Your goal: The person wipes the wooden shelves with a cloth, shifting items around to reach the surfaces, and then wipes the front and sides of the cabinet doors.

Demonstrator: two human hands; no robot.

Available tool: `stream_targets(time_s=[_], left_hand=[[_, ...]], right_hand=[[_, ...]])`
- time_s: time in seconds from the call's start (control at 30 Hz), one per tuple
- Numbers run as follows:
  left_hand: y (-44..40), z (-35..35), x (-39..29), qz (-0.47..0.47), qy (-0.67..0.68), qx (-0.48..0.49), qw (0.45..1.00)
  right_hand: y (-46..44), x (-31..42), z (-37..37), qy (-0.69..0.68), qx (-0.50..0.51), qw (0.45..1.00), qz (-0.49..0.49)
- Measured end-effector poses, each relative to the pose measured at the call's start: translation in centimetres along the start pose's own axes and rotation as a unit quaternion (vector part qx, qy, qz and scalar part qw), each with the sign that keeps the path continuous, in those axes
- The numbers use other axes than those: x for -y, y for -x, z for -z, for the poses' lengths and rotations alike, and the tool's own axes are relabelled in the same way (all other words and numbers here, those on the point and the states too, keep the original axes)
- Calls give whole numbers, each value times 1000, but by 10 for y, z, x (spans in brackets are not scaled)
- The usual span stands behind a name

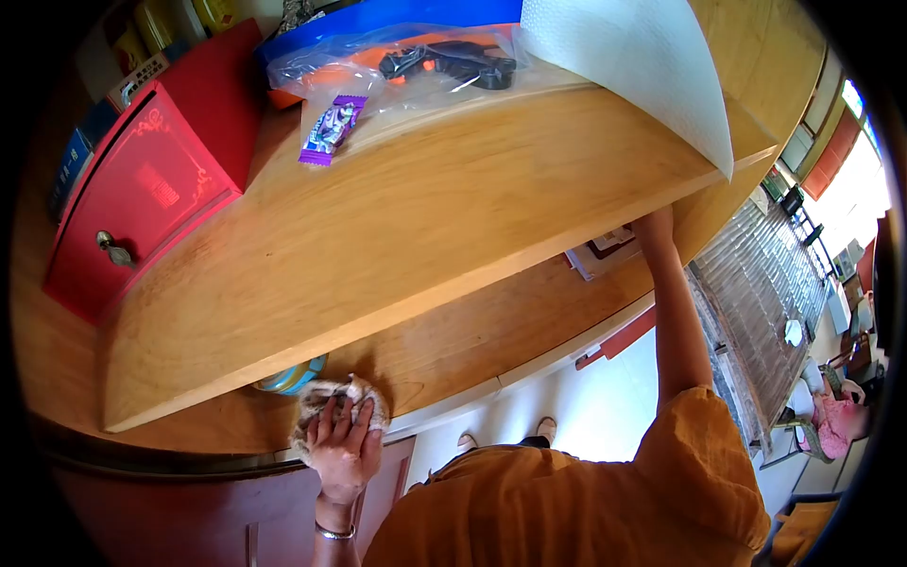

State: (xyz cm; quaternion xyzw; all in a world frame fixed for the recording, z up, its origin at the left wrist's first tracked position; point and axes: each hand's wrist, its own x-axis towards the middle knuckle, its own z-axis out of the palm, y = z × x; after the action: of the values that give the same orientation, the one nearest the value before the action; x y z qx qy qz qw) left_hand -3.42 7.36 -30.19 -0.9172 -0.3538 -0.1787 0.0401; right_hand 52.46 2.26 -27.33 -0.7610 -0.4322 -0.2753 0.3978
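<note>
My left hand (346,452) presses a crumpled beige-brown cloth (351,389) on the front edge of the lower wooden shelf (444,352), its fingers bent over the fabric. Just behind the cloth, a round blue-and-yellow item (295,377) shows partly under the upper board (378,236). My right hand (654,225) reaches beneath that board at the right. The board hides its fingers, so any grip is out of sight. Nearest to it lie what look like books or a flat box (607,250).
On the upper board stand a red box with a drawer knob (151,198), a purple candy packet (333,130), a clear bag with black items (449,64) and a curled white sheet (642,66). A blue-and-orange tray (387,19) is behind. A bamboo-like mat (756,274) lies right.
</note>
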Motion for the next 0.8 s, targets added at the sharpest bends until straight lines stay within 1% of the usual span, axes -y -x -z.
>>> stream_targets(time_s=[0.03, 0.07, 0.1, 0.17, 0.2, 0.27, 0.3, 0.37, 0.43, 0.5, 0.57, 0.63, 0.67, 0.7, 0.77, 0.8], left_hand=[[-3, 7, -2, -12, 0, 6, 1000], [-13, 13, -8, -28, 9, 16, 999], [-25, 16, -19, -42, 18, 28, 999], [-56, -11, -41, -76, 40, 47, 995], [-68, -20, -49, -89, 36, 50, 994], [-93, -38, -59, -113, 33, 52, 992], [-106, -46, -63, -124, 33, 53, 990], [-138, -62, -68, -133, 28, 45, 990], [-177, -77, -71, -143, 22, 43, 989], [-207, -95, -74, -136, 26, 24, 990], [-230, -107, -86, -131, 1, 27, 991], [-248, -116, -105, -61, -40, 64, 995], [-255, -122, -115, -54, -45, 84, 994], [-261, -125, -128, -56, -45, 83, 994], [-272, -132, -158, -58, -41, 85, 994], [-280, -135, -168, -41, -29, 116, 992]], right_hand=[[0, -6, -3, -38, -13, 999, -32], [-4, -23, -6, 21, 22, 999, 21], [-3, -23, -6, 14, 24, 999, 18], [-1, -30, -11, 194, 53, 980, -11], [-2, -24, -6, 188, 55, 981, -9], [-2, -12, 13, 212, 100, 972, 18], [-2, -10, 25, 206, 103, 973, 22], [-3, -7, 53, 176, 27, 977, 121], [-15, -5, 95, 142, 15, 980, 139], [-19, -9, 126, 113, 1, 982, 154], [-22, -19, 148, 66, -32, 977, 200], [-21, -27, 164, 86, -45, 974, 203], [-21, -32, 172, 116, -55, 966, 226], [-23, -37, 178, 146, -64, 955, 251], [-32, -49, 185, 133, -63, 953, 265], [-35, -54, 186, 119, -62, 951, 278]])
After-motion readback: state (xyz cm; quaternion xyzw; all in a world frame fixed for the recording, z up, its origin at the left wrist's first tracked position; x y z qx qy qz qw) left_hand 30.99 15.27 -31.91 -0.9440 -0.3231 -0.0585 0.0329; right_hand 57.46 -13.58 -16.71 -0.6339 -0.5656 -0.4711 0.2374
